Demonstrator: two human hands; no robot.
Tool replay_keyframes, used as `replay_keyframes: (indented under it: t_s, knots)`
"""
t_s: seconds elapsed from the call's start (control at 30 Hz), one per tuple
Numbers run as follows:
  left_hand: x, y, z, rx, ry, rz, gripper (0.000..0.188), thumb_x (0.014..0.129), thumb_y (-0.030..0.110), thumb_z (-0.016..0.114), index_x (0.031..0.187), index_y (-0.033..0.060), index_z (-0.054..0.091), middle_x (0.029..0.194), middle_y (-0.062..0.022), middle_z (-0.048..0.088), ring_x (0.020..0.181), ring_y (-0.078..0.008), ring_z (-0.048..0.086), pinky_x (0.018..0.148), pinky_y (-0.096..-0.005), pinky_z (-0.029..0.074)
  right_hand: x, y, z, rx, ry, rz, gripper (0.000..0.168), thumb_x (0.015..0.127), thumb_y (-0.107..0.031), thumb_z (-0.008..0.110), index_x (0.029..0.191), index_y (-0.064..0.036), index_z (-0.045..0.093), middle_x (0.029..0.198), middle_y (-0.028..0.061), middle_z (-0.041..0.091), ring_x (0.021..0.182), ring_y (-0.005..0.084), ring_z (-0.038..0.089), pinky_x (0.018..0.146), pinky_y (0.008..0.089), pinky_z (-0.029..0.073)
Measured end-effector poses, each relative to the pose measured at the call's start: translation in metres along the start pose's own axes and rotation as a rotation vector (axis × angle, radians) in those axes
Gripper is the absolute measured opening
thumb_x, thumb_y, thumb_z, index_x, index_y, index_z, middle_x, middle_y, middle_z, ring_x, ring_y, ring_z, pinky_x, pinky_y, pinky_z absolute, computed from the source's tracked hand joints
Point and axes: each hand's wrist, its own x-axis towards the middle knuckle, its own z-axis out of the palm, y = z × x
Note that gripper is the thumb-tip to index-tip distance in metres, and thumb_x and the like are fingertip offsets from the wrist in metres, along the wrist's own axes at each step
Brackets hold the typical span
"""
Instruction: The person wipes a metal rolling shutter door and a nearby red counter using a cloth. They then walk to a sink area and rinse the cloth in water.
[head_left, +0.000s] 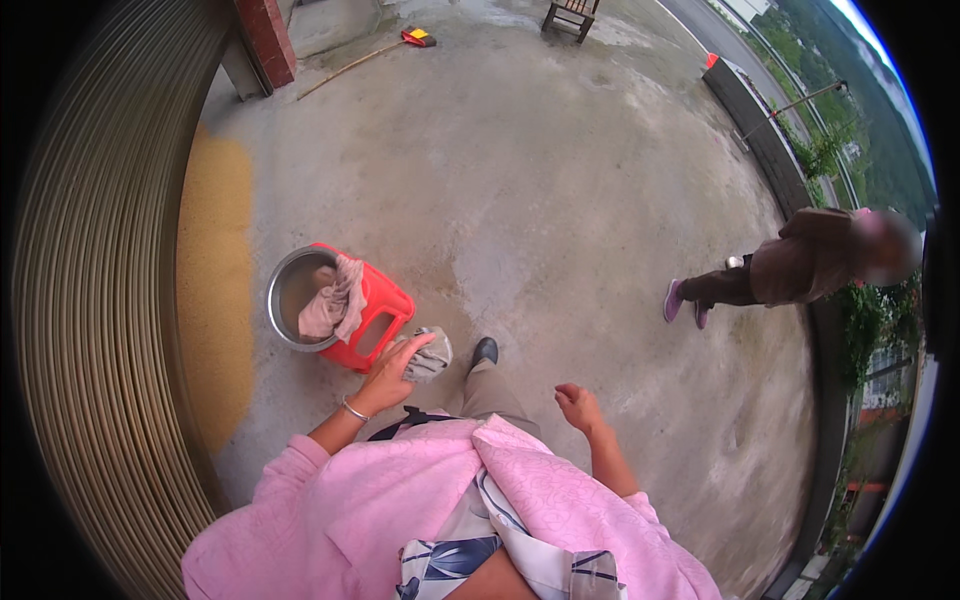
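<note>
A crumpled grey cloth (429, 355) hangs from my left hand (386, 377), whose index finger lies along its top. My right hand (579, 407) is held out to the right of my body, fingers loosely curled and nothing visible in them. Just ahead of the left hand, a metal basin (274, 315) rests on a red plastic stool (390, 296). Murky water (294, 289) fills part of the basin. A wet pinkish cloth (330, 306) is draped over the basin's right rim, partly in the water.
Spread grain (216, 285) lies along a ribbed roller shutter (105, 300) at left. A broom (352, 67) lies on the concrete floor (525, 187). A wooden chair (570, 19) stands far ahead. At right, a person (780, 266) stands near a low wall (757, 135).
</note>
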Motion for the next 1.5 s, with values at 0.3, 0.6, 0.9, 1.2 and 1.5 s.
replay_keyframes:
  t_s: [0.3,0.6,0.9,1.2,1.5]
  knots:
    - [0.181,0.065,0.004,-0.318,-0.052,-0.155,0.069,0.075,0.004,0.069,0.133,0.0095,0.032,0.12,-0.0177,0.052,0.113,-0.0284,0.054,0.094,-0.0356,0.043,0.113,-0.101,-0.142,0.075,0.031,-0.048,0.028,0.088,-0.022,0.061,0.109,-0.005,0.066,0.095,0.0166,0.069,0.083,0.0239,0.068,0.075,0.0338,0.052]
    - [0.315,0.008,-0.046,-0.746,0.173,-0.149,0.053,0.08,0.001,0.066,0.126,0.0066,0.041,0.114,-0.005,0.054,0.109,-0.014,0.052,0.094,-0.029,0.042,0.3,-0.246,-0.165,0.284,-0.329,-0.335,0.055,0.086,-0.015,0.066,0.137,-0.012,0.044,0.114,0.0167,0.064,0.087,0.0225,0.067,0.076,0.0337,0.055]
    - [0.493,-0.07,-0.186,-1.014,0.353,-0.221,0.055,0.085,0.001,0.06,0.134,0.0064,0.037,0.122,-0.0053,0.051,0.111,-0.0148,0.051,0.096,-0.0291,0.04,0.508,-0.445,-0.171,0.357,-0.442,-0.463,0.098,0.078,-0.022,0.075,0.15,-0.017,0.009,0.124,0.0255,0.053,0.09,0.0293,0.066,0.079,0.0386,0.053]
    - [0.627,-0.132,-0.316,-1.016,0.253,-0.199,0.059,0.088,0.001,0.054,0.141,0.0081,0.029,0.134,-0.0085,0.045,0.124,-0.0199,0.043,0.106,-0.0343,0.032,0.642,-0.582,-0.174,0.222,-0.345,-0.722,0.11,0.073,-0.029,0.079,0.15,-0.011,0.002,0.133,0.0262,0.043,0.114,0.0414,0.051,0.096,0.0412,0.043]
    - [0.778,-0.204,-0.441,-0.936,0.178,0.1,0.083,0.087,0.01,0.059,0.148,0.0051,0.004,0.148,-0.0131,0.024,0.136,-0.0228,0.026,0.111,-0.0374,0.023,0.856,-0.721,-0.139,0.332,-0.355,-0.924,0.103,0.072,-0.019,0.077,0.147,-0.003,0.009,0.146,0.0172,0.028,0.136,0.0302,0.03,0.111,0.0373,0.027]
